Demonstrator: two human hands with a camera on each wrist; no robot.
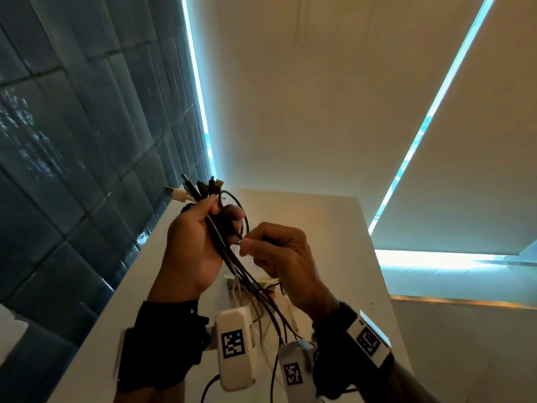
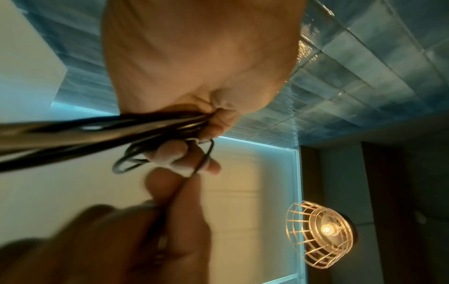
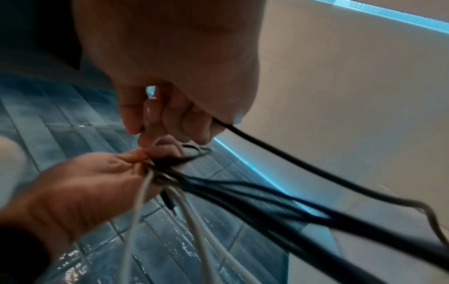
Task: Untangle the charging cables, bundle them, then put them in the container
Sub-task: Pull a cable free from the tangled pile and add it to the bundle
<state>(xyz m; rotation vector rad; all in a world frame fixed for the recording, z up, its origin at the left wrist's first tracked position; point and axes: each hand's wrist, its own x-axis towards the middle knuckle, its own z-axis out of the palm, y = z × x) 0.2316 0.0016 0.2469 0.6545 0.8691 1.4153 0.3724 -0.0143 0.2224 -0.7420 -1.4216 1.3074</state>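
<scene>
The left hand's [image 1: 191, 242] fingers [image 1: 232, 212] were curled tight round a bunch of black and white charging cables [image 1: 223, 248], plugs poking out above the fist. The right hand [image 1: 279, 251] pinched one thin black cable [image 3: 279, 149], apparently looped round the bunch, though blur hid the detail. The loose ends trailed down to the white desk [image 1: 334, 228] below.

The bunched black and white charging cables [image 1: 223, 251] are hanging between the left hand [image 1: 189, 242] and right hand [image 1: 279, 251], above the white rectangular table [image 1: 334, 242].

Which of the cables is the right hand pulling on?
The thin black cable looping over the left hand; the right hand pinches its end. The other black and white cables stay bunched in the left fist, hanging down.
</scene>
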